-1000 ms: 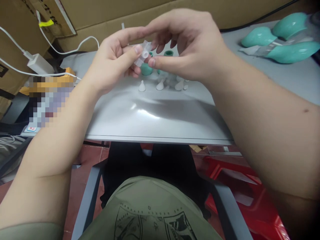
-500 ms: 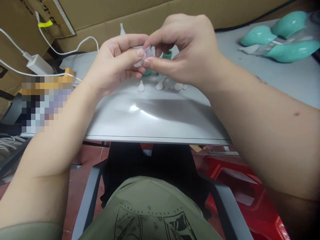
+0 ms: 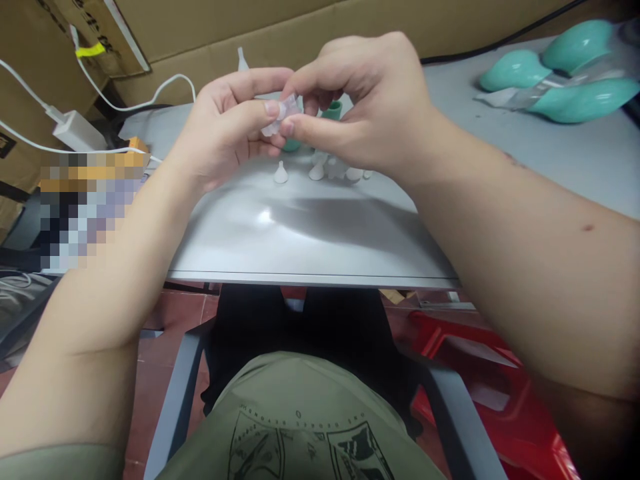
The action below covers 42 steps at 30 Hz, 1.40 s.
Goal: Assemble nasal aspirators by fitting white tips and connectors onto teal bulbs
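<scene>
Between both hands is a small clear plastic piece with a ridged edge; its exact kind does not show. My left hand pinches its left side between thumb and fingers. From the other side, the thumb and forefinger of my right hand grip it too. Below the hands, on the grey table, stands a small white funnel-shaped tip. To its right sit another white tip and several small clear or white pieces. Partly hidden behind my fingers are green parts.
Several turquoise bulb-shaped items with clear ends lie at the right rear. A white nozzle pokes up behind my left hand. White cables and a charger are at the left. Cardboard lines the back; a red plastic stool stands below right.
The clear piece shows more between my fingers and has shifted slightly left, along with both hands. Both hands keep hold of it.
</scene>
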### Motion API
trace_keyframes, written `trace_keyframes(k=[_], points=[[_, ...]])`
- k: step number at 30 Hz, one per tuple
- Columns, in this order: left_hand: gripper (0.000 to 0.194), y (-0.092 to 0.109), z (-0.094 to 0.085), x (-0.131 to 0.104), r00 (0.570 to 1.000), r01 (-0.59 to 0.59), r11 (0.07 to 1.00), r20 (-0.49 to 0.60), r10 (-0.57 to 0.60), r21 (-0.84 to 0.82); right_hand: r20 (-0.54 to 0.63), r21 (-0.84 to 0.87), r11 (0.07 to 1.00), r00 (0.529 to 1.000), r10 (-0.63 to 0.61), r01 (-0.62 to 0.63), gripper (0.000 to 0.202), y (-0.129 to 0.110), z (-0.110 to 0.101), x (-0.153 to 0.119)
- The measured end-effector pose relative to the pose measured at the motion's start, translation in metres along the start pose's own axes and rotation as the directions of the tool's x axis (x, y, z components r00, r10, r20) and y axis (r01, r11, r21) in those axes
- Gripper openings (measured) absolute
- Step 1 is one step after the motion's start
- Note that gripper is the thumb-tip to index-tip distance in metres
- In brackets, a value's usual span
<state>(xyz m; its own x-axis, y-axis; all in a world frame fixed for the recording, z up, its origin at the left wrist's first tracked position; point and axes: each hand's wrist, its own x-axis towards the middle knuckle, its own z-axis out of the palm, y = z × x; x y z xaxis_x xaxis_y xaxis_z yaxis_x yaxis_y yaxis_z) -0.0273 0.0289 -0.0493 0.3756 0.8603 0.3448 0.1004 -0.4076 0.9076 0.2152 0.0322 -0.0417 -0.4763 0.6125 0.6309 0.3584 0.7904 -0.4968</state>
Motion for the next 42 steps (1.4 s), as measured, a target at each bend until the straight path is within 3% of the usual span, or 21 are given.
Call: trace_keyframes(k=[4,13,23,29,33,36,39,42], points=[[0.041,-0.002,-0.003,0.0,1.0,-0.006,1.0,0.022,0.006,-0.008,-0.002,-0.002,1.0,1.0,0.008,-0.008,0.006,-0.002,0.0,0.001],[0.049,0.002,0.01,-0.001,0.996,0.002,0.996,-0.086,-0.011,-0.093,-0.013,0.018,1.0,1.0,-0.018,0.019,0.01,-0.001,0.004,0.0],[0.059,-0.012,0.002,0.006,0.995,0.041,0.999,-0.09,-0.044,-0.035,0.025,-0.058,0.998,1.0,-0.008,0.009,0.012,0.0,0.004,-0.001],[0.055,-0.006,0.004,0.004,0.995,0.028,0.994,-0.089,-0.038,-0.11,-0.016,0.021,1.0,1.0,-0.02,0.02,0.011,0.006,0.006,-0.001],[0.059,-0.003,0.001,0.003,0.994,0.053,0.999,-0.092,-0.054,-0.007,0.009,-0.007,0.997,0.997,-0.083,0.083,0.01,0.006,0.005,-0.001],[0.067,-0.007,-0.001,0.005,0.995,0.042,0.995,-0.099,-0.034,0.086,0.044,-0.04,0.999,0.999,-0.024,0.026,0.01,0.0,0.002,0.0],[0.067,-0.012,0.0,0.005,0.989,-0.02,0.997,-0.143,0.031,0.076,0.025,-0.026,0.998,0.998,0.052,-0.051,0.011,-0.006,-0.001,0.002],[0.067,-0.013,-0.001,0.004,0.987,-0.028,0.998,-0.154,0.036,0.055,0.022,-0.053,0.998,0.999,0.042,-0.041,0.011,-0.011,-0.001,0.001]])
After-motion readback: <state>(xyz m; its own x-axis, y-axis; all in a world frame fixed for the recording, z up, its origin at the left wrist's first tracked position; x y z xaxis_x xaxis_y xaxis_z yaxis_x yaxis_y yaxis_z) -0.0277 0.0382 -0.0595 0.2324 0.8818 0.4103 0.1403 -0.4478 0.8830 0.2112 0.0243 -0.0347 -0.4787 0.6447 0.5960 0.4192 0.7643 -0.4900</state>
